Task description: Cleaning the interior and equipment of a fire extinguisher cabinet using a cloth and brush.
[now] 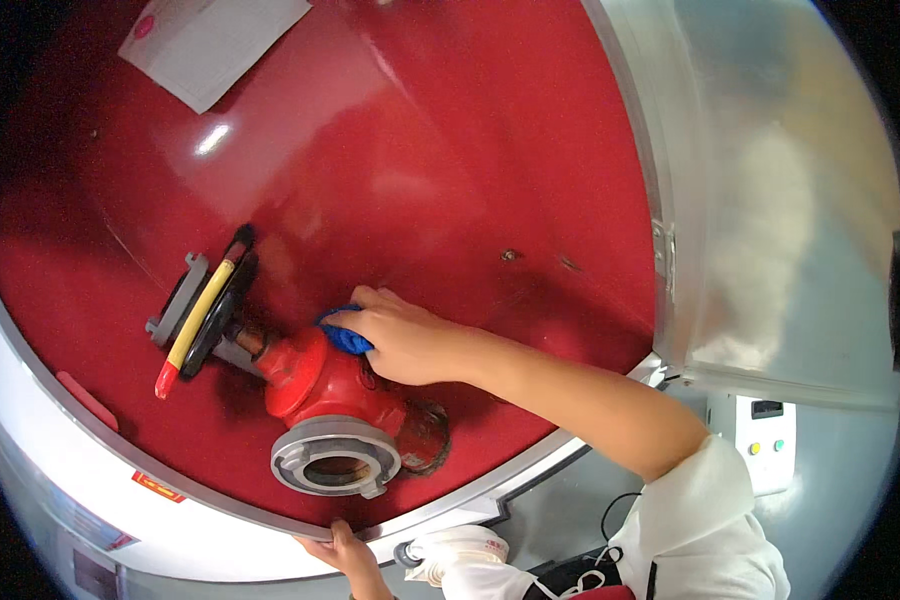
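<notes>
Right fingers (362,317) hold blue cloth (349,339) beside red valve (342,392); left fingers (343,537) at cabinet rim (207,499).

On my remote feed, my right forearm (570,402) slants up and leftward from the lower right, the right hand (402,335) palm down with fingers curled; my left hand (347,553) (only partly visible) sits low, thumb pointing up.

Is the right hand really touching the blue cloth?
Touching. The head view shows the right hand holding the crumpled blue cloth, its fingers curled over it with no gap between.
</notes>
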The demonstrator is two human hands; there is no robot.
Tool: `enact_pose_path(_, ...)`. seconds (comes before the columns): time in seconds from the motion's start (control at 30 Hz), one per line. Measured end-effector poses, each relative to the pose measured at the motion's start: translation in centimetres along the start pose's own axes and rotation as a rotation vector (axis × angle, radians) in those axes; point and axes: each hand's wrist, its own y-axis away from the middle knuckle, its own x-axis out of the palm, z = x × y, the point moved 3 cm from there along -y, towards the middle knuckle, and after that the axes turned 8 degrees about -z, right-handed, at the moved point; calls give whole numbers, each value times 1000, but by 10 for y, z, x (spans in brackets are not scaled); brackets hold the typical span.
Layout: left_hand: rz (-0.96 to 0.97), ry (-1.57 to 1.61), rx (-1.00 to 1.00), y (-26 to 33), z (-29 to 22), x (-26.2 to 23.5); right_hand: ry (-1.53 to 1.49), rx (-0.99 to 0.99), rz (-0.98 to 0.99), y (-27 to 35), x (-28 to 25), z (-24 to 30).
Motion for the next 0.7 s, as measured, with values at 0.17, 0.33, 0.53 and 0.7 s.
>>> enact_pose_path(0.17, 17, -26, 52, -5, 4, -6, -1, -33, -101, 15, -2, 5)
enact_pose_path(0.33, 37, -24, 22, -7, 12, -7, 80, -187, -149, 43, -22, 26)
enact_pose_path(0.53, 48, -96, 114, -9, 11, -7, 120, -432, -157, 45, -43, 33)
enact_pose_path(0.7, 41, -5, 30, -5, 1, 0, 218, -619, -219, 33, -30, 40)
